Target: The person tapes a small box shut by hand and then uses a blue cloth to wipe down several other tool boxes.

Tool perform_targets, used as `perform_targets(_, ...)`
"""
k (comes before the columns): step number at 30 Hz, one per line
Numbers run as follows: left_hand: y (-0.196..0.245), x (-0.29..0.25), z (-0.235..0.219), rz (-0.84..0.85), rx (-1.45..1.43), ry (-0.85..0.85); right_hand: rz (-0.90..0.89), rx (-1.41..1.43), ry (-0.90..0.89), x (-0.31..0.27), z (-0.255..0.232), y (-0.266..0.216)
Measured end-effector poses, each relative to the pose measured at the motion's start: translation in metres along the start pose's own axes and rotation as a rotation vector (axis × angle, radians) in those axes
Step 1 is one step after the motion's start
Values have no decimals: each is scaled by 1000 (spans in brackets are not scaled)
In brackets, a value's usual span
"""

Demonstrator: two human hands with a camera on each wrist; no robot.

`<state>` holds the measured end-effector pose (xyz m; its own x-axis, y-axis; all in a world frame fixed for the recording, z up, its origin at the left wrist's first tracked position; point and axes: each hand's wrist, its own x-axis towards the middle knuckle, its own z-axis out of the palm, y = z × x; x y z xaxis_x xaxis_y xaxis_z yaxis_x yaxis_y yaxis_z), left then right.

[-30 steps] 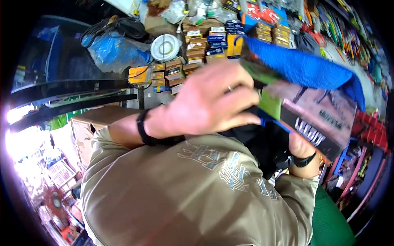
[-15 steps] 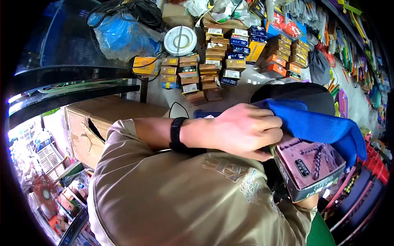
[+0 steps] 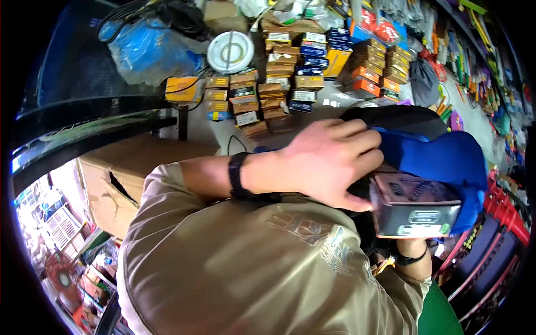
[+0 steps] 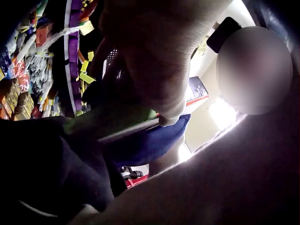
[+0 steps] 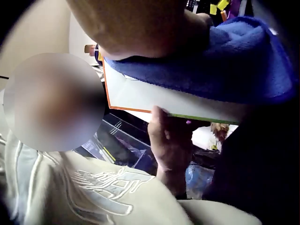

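A printed box (image 3: 416, 209) is held up before the chest, its dark side facing the head camera. My left hand (image 3: 326, 162) has bent fingers at the box's left edge; in the right wrist view the left hand's (image 5: 171, 145) thumb lies against the white face of the box (image 5: 136, 93). Below the box, my right hand (image 3: 412, 247) supports it, fingers hidden. Blue cloth (image 3: 446, 159) drapes over the far and right parts of the box. In the left wrist view, my left hand (image 4: 154, 65) is close above the blue cloth (image 4: 150, 145).
Rows of small boxes (image 3: 279, 72) stand beyond the hands, with a white round lid (image 3: 230, 51) and a blue plastic bag (image 3: 148, 53) to their left. A large torn carton (image 3: 111, 195) lies left. A black rounded object (image 3: 391, 117) sits just behind the cloth.
A second ago the left hand was blurred and farther left, with the box raised and tilted. The hand then came to the box's edge, and the box has turned its dark side to the head camera.
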<state>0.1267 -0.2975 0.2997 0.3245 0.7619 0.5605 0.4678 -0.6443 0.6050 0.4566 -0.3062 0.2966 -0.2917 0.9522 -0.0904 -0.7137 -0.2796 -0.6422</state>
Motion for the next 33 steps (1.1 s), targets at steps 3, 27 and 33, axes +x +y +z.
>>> perform_targets(3,10,8,-11,62,-47,68,16,21,-24,3,1,3)
perform_targets(27,43,15,-81,-271,45,-78,60,18,-33,38,-2,20)
perform_targets(33,9,-45,-124,-811,194,-187,56,75,-100,69,16,1)
